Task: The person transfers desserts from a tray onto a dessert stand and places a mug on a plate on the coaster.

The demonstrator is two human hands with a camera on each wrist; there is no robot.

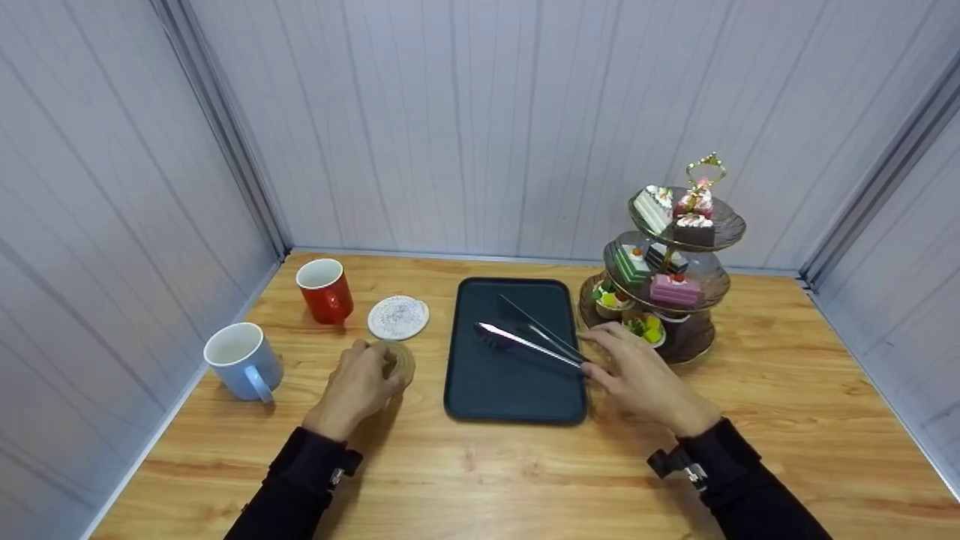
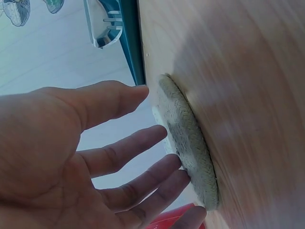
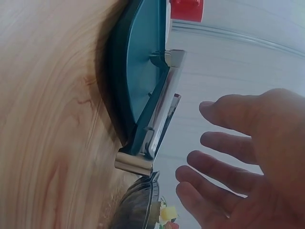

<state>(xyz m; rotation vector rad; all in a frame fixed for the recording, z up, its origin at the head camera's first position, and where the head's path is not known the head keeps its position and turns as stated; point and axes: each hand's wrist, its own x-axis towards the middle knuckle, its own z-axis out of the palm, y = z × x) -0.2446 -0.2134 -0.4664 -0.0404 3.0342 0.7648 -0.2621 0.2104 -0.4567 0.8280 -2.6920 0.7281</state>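
While tan coaster (image 1: 406,364) lies just beside loose-fingered L hand (image 1: 357,384), R hand (image 1: 641,375) likewise, nr tongs (image 1: 525,343).

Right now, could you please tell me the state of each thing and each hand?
Tan coaster, lying flat
White coaster, lying flat
Tray, lying flat
Tongs, arms spread, resting on tray
Red mug, upright
Blue mug, upright
Stand, upright, sweets on every tier
Left hand, fingers loose, at tan coaster, contact unclear
Right hand, fingers loose, apart from tongs
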